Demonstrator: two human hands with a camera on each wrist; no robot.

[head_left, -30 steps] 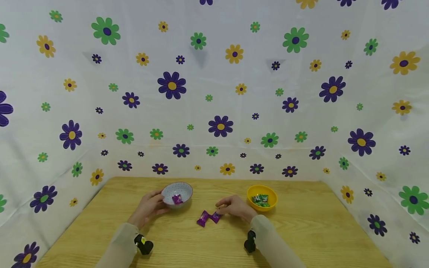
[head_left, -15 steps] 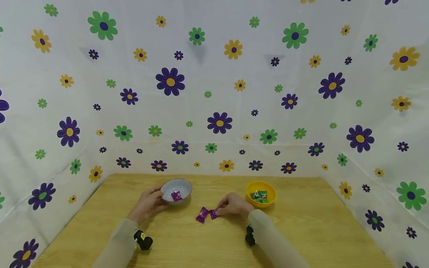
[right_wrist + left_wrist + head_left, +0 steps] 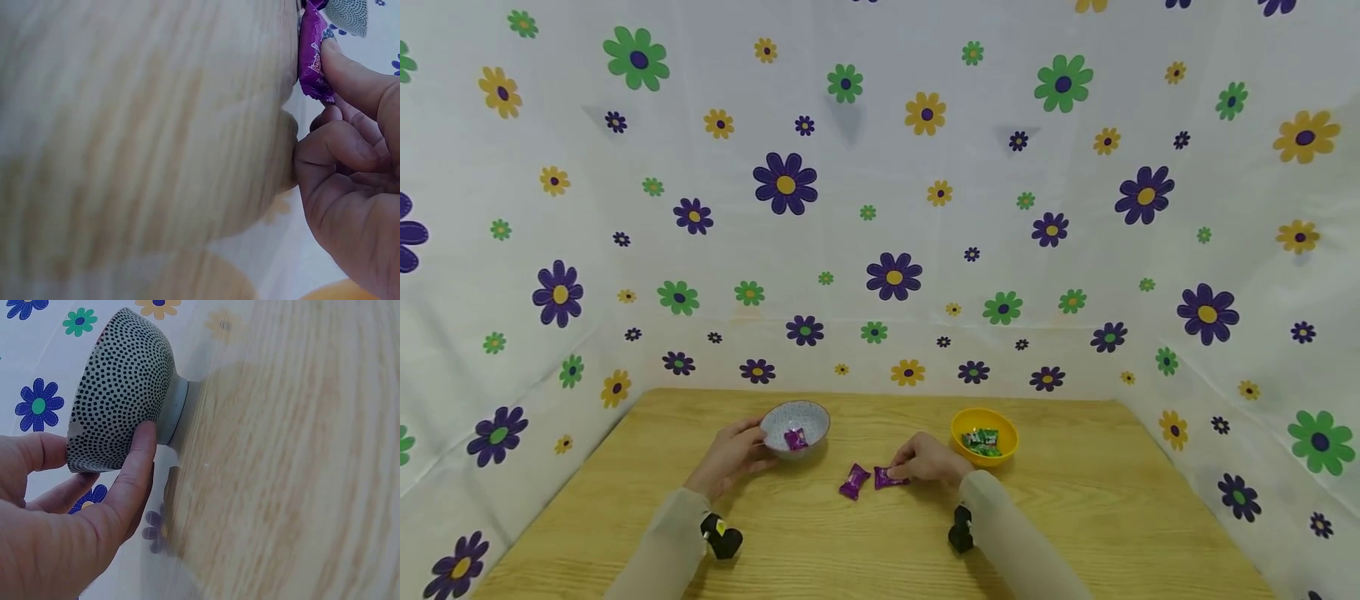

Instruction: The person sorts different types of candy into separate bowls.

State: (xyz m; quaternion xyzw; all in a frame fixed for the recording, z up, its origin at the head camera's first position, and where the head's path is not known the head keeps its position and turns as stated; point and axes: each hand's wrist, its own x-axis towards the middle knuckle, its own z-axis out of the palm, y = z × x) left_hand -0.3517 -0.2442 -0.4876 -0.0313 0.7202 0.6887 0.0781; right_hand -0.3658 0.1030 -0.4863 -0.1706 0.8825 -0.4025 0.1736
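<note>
At the left of the head view my left hand (image 3: 733,457) holds the side of a speckled bowl (image 3: 122,394), its fingers against the dotted outer wall and at the rim. One purple wrapped candy (image 3: 795,438) lies inside that bowl. My right hand (image 3: 927,458) is low over the table, pinching a second purple wrapped candy (image 3: 312,56) with thumb and fingers; its other fingers are curled, knuckles close to the wood. Just left of it a third purple candy (image 3: 854,482) lies on the table.
A yellow bowl (image 3: 1017,450) with several green wrapped candies (image 3: 983,442) stands behind the right hand. The wooden table (image 3: 850,550) meets flower-patterned white cloth (image 3: 850,242) at the back and sides. Each wrist wears a black device (image 3: 722,537).
The right fingers have closed on the purple candy, turned it more level and drawn it slightly right, away from the other candy. The left hand and speckled bowl have stayed put.
</note>
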